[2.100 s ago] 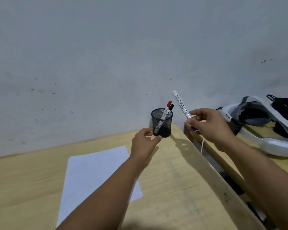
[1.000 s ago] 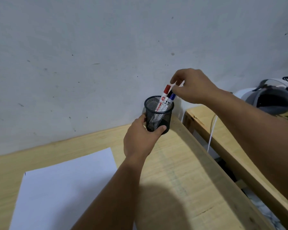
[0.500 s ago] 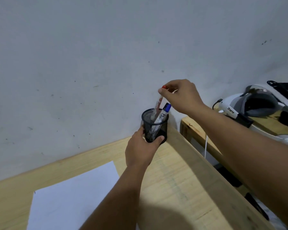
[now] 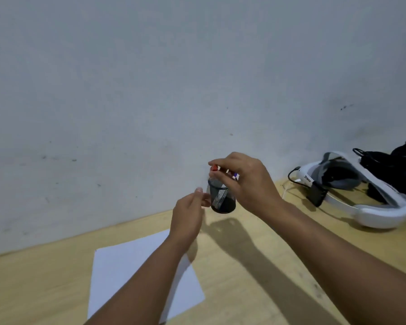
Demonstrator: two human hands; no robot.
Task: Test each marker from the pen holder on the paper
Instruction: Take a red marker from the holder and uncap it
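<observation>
A black mesh pen holder (image 4: 222,199) stands slightly tilted at the back of the wooden table, near the wall. My right hand (image 4: 249,184) hovers over it, thumb and forefinger pinched on the red-capped marker (image 4: 213,168), whose body still reaches down into the holder. A blue-capped marker (image 4: 236,176) peeks out behind my right fingers. My left hand (image 4: 188,213) is at the holder's left side, its fingertips against the mesh and the thumb raised a little off it. A white sheet of paper (image 4: 127,261) lies flat under my left forearm.
The wooden table (image 4: 232,266) ends at a grey wall just behind the holder. To the right lie a white headset (image 4: 373,207) with a cable and a black bundle (image 4: 399,165).
My right hand put the earlier marker back into the holder and now pinches the red-capped one. My left hand has slid from wrapping the holder's front to its left side.
</observation>
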